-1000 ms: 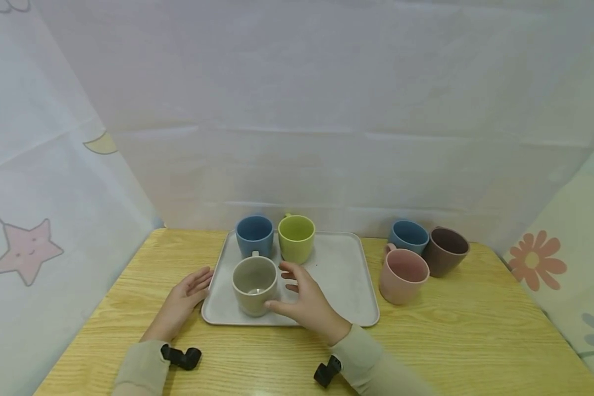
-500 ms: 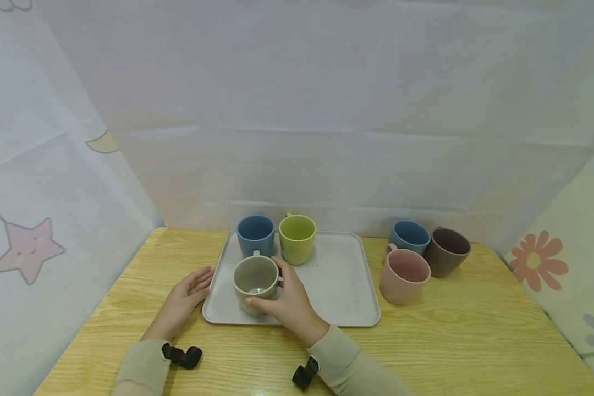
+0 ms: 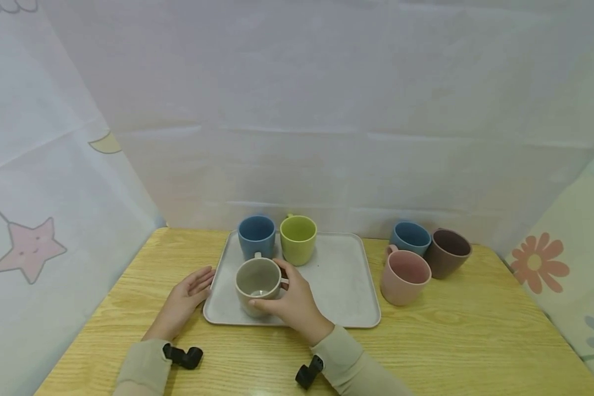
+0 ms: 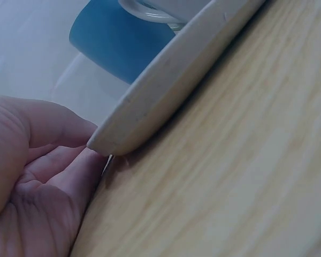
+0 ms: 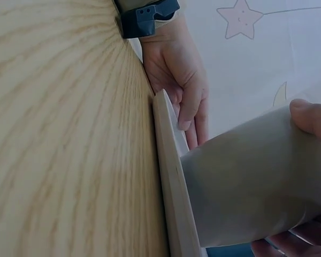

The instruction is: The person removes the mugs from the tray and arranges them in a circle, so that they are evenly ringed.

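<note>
Pale cloth [image 3: 307, 110] is hanging behind the wooden tabletop [image 3: 475, 330], and I'm reading twelve o'clock on the head view as pointing straight at it. Of the two hands I'm watching, the right hand [image 3: 297, 300] is gripping the grey mug [image 3: 255, 278], its thumb at the mug's six o'clock and fingers curving toward two, spread mug-wide, probably to steady the wall from both sides. That mug is standing roughly upright over the eight o'clock part of the white tray [image 3: 336, 280]; the tray's rim is hiding its base from the right wrist, so I can't tell whether it's touching down.

At nine o'clock the left hand [image 3: 183, 300] is resting beside the tray, fingers loosely extended, grasping nothing, apparently touching the edge, perhaps as a brace against sliding.

A blue mug [image 3: 256, 236] at ten and a green mug [image 3: 298, 242] at twelve are occupying the far side, seemingly leaving nearer space reachable. Past three, a pink mug [image 3: 405, 280], a second blue mug [image 3: 410, 237] and a brown mug [image 3: 446, 254] are clustering off the tray.
</note>
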### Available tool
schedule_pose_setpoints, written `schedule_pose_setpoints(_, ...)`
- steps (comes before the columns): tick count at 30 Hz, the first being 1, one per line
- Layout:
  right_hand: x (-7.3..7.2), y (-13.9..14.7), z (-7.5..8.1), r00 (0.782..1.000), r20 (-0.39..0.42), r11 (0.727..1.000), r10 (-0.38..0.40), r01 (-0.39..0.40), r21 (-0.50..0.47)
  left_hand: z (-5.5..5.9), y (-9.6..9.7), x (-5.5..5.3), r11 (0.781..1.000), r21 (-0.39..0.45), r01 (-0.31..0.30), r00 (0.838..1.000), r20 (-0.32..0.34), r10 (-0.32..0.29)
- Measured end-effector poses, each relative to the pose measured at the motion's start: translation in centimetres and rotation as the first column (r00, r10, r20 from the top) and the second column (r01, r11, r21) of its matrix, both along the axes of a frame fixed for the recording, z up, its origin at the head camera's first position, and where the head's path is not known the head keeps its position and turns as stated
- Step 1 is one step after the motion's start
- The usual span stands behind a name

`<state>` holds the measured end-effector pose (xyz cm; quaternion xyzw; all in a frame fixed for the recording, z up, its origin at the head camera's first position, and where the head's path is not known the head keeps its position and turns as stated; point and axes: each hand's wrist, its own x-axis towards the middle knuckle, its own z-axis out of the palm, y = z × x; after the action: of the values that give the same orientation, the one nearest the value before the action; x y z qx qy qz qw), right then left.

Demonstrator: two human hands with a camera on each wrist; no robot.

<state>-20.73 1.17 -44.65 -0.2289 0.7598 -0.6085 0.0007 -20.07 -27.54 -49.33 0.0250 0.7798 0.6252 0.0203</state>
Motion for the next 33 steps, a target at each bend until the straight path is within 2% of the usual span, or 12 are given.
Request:
schedule_pose_setpoints(11, 0.2, 3.0, 0.5, 0.997, 0.078, 0.998, 0.031, -0.026, -0.059, -0.1, 0.1, -0.1, 1.0, -0.007, -0.009, 1.0, 0.006, 0.009)
schedule_pose_setpoints(20, 0.3, 6.8, 0.1, 0.997, 0.048, 0.998, -0.059, 0.059, 0.003, 0.0, 0.1, 0.1, 1.0, 0.006, -0.001, 1.0, 0.016, 0.001)
schedule_pose_setpoints(26, 0.8, 9.7, 0.7, 0.993, 0.043, 0.994, -0.112, 0.111, 0.02, 0.0, 0.0, 0.1, 1.0, 0.007, -0.003, 1.0, 0.019, 0.003)
schedule_pose_setpoints(33, 1.4, 13.8, 1.5, 0.986, -0.05, 0.986, -0.159, 0.161, 0.049, 0.2, 0.0, 0.1, 1.0, 0.001, -0.006, 1.0, 0.015, 0.006)
